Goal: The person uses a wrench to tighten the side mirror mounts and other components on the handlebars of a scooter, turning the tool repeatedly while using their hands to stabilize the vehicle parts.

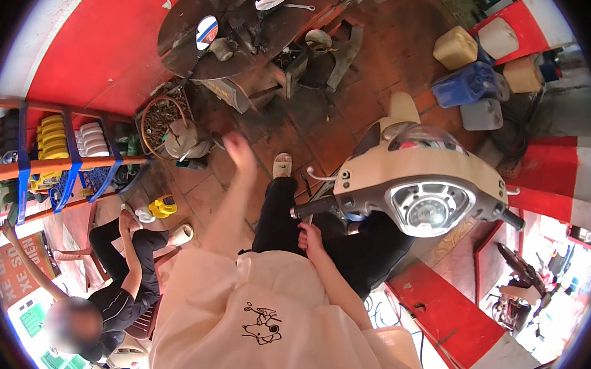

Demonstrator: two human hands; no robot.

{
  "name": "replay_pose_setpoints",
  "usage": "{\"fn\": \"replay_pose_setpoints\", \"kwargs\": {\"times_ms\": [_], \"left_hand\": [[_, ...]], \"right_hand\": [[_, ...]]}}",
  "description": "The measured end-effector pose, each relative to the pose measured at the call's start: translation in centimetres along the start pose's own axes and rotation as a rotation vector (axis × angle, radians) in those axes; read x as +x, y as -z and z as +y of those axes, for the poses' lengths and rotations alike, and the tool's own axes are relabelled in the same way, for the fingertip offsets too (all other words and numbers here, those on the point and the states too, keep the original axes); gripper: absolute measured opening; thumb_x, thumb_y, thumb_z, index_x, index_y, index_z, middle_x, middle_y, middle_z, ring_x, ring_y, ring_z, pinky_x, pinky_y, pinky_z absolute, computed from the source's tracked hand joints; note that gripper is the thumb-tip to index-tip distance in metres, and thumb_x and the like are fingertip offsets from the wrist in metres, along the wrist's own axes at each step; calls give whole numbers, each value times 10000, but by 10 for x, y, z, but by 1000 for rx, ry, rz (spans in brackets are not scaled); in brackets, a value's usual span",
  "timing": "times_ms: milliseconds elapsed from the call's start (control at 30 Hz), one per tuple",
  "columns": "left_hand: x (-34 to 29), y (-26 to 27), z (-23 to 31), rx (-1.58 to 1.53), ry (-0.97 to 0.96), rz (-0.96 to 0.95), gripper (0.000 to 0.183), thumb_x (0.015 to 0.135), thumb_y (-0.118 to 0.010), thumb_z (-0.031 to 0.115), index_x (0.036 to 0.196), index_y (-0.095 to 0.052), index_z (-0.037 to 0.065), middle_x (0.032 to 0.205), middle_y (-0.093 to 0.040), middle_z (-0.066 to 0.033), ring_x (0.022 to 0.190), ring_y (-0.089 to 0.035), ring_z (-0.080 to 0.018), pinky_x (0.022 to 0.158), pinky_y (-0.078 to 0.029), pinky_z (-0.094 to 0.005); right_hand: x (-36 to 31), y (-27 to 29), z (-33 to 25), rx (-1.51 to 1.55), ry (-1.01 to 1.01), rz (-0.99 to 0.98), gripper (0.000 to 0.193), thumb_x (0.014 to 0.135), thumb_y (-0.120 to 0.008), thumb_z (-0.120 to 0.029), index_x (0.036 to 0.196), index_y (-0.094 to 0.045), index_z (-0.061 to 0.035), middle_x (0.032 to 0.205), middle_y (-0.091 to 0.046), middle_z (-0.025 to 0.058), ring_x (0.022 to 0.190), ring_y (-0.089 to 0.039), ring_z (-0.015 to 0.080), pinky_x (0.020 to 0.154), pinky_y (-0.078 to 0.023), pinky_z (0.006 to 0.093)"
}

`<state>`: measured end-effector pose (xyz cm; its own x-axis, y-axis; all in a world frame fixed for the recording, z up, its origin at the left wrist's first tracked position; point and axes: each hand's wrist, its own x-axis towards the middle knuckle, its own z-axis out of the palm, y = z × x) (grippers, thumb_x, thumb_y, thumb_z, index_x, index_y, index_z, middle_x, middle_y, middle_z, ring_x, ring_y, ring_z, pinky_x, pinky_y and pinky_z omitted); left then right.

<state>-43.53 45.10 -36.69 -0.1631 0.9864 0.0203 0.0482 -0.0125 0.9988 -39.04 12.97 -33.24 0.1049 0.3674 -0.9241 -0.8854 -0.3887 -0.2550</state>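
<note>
Just left of the scooter (368,174), my right hand (310,239) is closed below the left handlebar grip (313,209). A thin greyish piece shows above its fingers; I cannot make out what it is. The scooter is beige, with its round instrument dial (429,214) facing up. My left hand (239,153) is stretched forward and smeared by motion, so its fingers do not show clearly. Beside it sits a grey bundle (186,140) at the edge of a basket (162,118) of small metal parts. A dark rounded shape near the left fingertips is unclear.
Ahead stands a dark round table (182,53) with two mirrors and a wrench (299,7). Plastic jugs (464,85) cluster at the far right. A shelf (60,163) of bottles lines the left wall. Another person (120,287) sits at the left, one arm raised toward the shelf.
</note>
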Motion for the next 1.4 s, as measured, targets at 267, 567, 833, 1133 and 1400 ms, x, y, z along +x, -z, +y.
{"fn": "replay_pose_setpoints", "kwargs": {"times_ms": [267, 567, 833, 1133, 1400], "left_hand": [[-269, 29, -47, 507, 299, -974, 214, 848, -571, 171, 1004, -638, 40, 938, -690, -163, 872, -684, -313, 773, -527, -407], [-223, 62, -57, 117, 591, -1001, 168, 936, -499, 132, 946, -623, 20, 821, -632, -71, 679, -576, -148, 598, -479, -285], [-229, 51, -53, 331, 468, -1159, 210, 934, -494, 165, 944, -640, 15, 820, -639, -82, 741, -593, -168, 697, -493, -309], [-230, 50, -47, 279, 538, -1092, 212, 901, -466, 132, 937, -640, 17, 815, -640, -82, 753, -593, -172, 697, -492, -306], [-206, 37, -20, 290, 815, -1351, 174, 898, -478, 112, 969, -624, 49, 831, -612, -45, 782, -608, -184, 725, -518, -315]], "right_hand": [[0, 32, -13, 354, 254, 98, 129, 911, -552, -206, 826, -531, -111, 528, -293, -72, 393, -265, 67, 362, -189, 248], [-5, 0, 6, -178, 319, -43, 48, 877, -519, -166, 847, -515, -128, 553, -384, -38, 400, -371, 85, 342, -239, 272], [-4, 16, 1, -136, 307, -74, 61, 809, -520, -137, 849, -474, -143, 633, -434, -16, 454, -379, 87, 363, -271, 254], [7, 15, 0, -190, 324, -17, 121, 829, -482, -152, 933, -541, -133, 638, -424, -21, 459, -359, 92, 376, -268, 258], [30, 24, -2, -161, 227, -61, 69, 812, -526, -141, 868, -485, -148, 608, -411, -38, 428, -343, 77, 367, -253, 250]]}}
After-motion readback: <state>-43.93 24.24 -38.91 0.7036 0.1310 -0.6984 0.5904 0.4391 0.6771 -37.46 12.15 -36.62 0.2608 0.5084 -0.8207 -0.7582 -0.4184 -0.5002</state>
